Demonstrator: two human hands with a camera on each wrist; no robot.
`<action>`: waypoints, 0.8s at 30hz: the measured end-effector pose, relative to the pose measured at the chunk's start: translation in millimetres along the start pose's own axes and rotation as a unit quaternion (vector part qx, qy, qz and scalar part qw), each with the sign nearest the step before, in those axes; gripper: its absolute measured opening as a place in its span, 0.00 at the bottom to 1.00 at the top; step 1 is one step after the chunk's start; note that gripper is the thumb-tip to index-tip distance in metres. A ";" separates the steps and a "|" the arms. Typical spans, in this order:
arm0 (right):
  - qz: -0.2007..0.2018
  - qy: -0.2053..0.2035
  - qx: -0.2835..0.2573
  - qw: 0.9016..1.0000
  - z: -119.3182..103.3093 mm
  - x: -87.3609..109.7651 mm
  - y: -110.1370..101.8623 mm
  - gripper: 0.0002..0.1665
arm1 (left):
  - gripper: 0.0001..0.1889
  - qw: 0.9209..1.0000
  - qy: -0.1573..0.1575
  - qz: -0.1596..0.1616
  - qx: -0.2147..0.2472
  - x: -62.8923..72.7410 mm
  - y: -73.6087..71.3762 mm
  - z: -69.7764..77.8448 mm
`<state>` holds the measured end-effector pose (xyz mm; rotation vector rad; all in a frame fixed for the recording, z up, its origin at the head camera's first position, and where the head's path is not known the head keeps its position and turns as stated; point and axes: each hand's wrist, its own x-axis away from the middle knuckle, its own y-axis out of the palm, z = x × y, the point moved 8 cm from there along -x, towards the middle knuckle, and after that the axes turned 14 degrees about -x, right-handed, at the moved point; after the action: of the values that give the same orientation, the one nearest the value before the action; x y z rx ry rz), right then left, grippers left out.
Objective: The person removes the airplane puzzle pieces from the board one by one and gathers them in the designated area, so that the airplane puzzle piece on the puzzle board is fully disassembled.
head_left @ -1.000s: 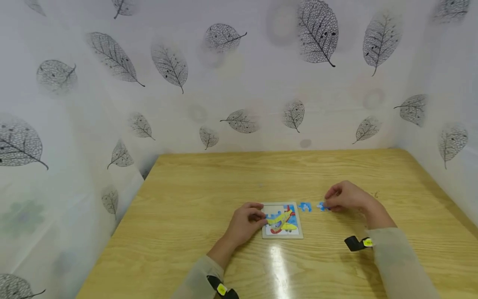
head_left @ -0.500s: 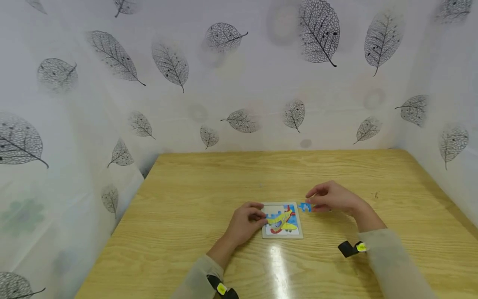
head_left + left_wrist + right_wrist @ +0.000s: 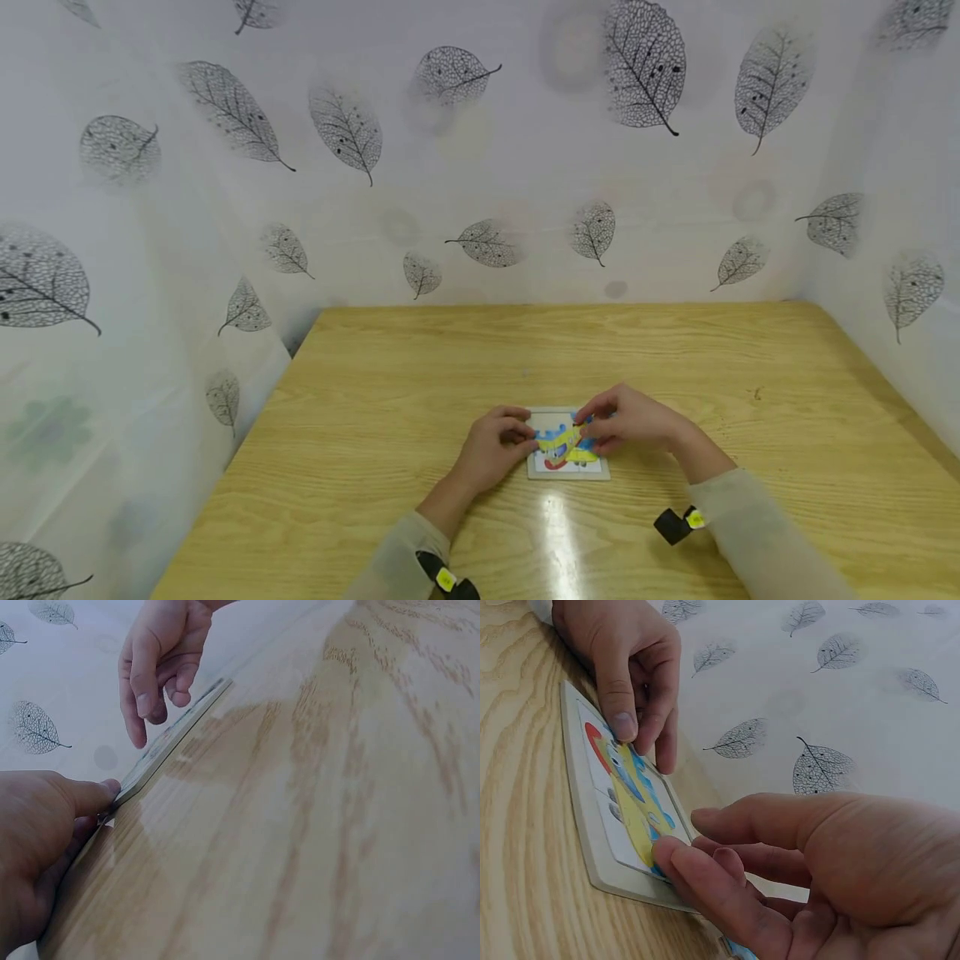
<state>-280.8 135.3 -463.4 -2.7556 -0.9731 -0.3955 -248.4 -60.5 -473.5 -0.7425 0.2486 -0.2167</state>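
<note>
A small jigsaw puzzle in a pale tray (image 3: 567,477) lies on the table, its picture a yellow airplane (image 3: 634,825) on blue. My left hand (image 3: 487,454) grips the tray's left edge, thumb (image 3: 97,796) on the rim and fingers along the side. Over the picture's upper right part is my right hand (image 3: 633,417), its loosely bent fingertips close above the pieces. No piece shows between those fingers in the right wrist view. Part of a loose blue puzzle piece (image 3: 740,949) peeks out below the right hand; in the head view that hand hides the spot.
The wooden table (image 3: 390,375) extends around the puzzle on all sides. White cloth (image 3: 375,242) with dark leaf prints hangs behind the table and along both sides. Each sleeve carries a black strap with a yellow tag (image 3: 696,518).
My right hand has moved left from the loose blue pieces beside the tray to over the picture, covering its right part. My left hand keeps its grip on the tray.
</note>
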 end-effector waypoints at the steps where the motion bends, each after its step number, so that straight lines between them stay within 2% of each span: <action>1: -0.001 0.002 -0.003 1.000 0.3 -0.6 2.4 0.18 | 0.05 1.000 -0.001 0.000 0.001 0.0 0.0 -0.1; 12: 0.022 -0.008 0.014 1.000 -3.6 -2.4 12.0 0.16 | 0.04 1.000 -0.003 0.000 -0.001 -0.1 -0.3 -0.7; 18: 0.052 -0.023 0.072 0.996 -5.0 -4.8 10.5 0.12 | 0.05 1.000 -0.003 -0.001 0.001 0.1 -0.1 1.8; 24: 0.088 -0.028 0.138 0.986 -11.1 -3.6 12.6 0.10 | 0.05 1.000 -0.008 -0.004 -0.001 -0.1 -0.1 2.5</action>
<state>-277.6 120.6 -455.3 -2.5835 -0.7250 -0.1431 -247.7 -58.9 -471.6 -0.7468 0.2300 -0.2178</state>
